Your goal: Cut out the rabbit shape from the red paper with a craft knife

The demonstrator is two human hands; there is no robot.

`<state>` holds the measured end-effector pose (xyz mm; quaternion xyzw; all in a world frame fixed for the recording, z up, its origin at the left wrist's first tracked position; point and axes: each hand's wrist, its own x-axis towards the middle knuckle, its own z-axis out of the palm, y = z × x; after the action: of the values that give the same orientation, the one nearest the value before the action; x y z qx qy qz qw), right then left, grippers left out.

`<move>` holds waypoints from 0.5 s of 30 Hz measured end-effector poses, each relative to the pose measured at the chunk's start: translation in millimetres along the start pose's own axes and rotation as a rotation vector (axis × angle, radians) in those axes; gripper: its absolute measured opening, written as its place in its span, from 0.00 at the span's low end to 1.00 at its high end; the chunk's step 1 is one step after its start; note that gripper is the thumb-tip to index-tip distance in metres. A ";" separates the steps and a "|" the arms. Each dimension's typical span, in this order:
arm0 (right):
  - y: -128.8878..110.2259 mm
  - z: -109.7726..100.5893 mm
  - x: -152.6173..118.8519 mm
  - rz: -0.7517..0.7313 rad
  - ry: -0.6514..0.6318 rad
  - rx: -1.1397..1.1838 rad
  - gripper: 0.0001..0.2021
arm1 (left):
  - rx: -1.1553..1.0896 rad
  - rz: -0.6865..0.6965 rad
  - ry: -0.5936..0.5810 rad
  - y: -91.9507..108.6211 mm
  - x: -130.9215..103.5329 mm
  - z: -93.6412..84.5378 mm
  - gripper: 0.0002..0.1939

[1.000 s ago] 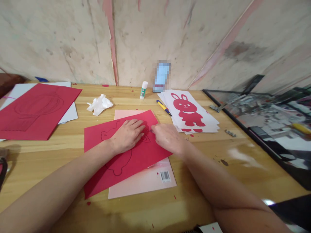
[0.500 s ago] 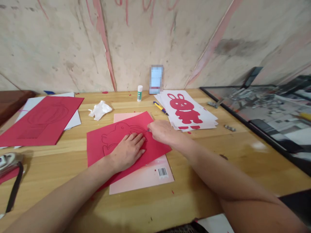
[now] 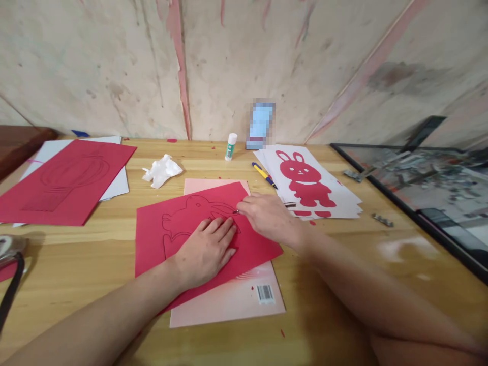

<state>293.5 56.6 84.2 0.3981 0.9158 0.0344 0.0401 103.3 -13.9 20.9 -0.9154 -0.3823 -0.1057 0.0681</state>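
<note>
A sheet of red paper [image 3: 152,223] with a rabbit outline drawn on it lies askew over a pink booklet [image 3: 224,302] with a barcode. My left hand [image 3: 208,249] rests flat on the red paper over part of the drawing, fingers stretched out. Just to its right, my right hand [image 3: 263,213] is closed around a slim craft knife [image 3: 290,205]. The knife's tip meets the paper at the end of the rabbit's ear, while its metal end sticks out behind the hand. Most of its handle is hidden by my fingers.
White sheets with a red rabbit cutout [image 3: 310,195] lie right, beside a yellow-blue pen [image 3: 264,175]. A glue stick [image 3: 231,147] and phone [image 3: 261,124] stand near the wall. Left are a crumpled tissue [image 3: 162,171], another drawn red sheet [image 3: 57,211] and a tape dispenser [image 3: 11,249].
The view has shifted and tilted slightly. My right hand has turned a little, and the knife's back end now shows behind it. My left hand keeps its place on the paper.
</note>
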 end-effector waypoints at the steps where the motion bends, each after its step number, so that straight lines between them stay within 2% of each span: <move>1: -0.2 3.4 1.1 -0.032 0.014 -0.001 0.11 | 0.002 0.001 0.005 0.2 0.1 0.7 0.24; 6: -2.4 14.8 3.0 -0.061 0.045 0.013 0.11 | 0.010 0.002 0.022 1.5 1.3 1.2 0.24; 15: -1.4 20.5 1.0 -0.084 0.092 -0.004 0.11 | 0.016 -0.004 0.016 3.9 1.0 0.4 0.24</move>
<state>293.9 57.0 63.6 0.3572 0.9325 0.0526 0.0001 106.8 -15.8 20.6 -0.9132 -0.3844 -0.1101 0.0783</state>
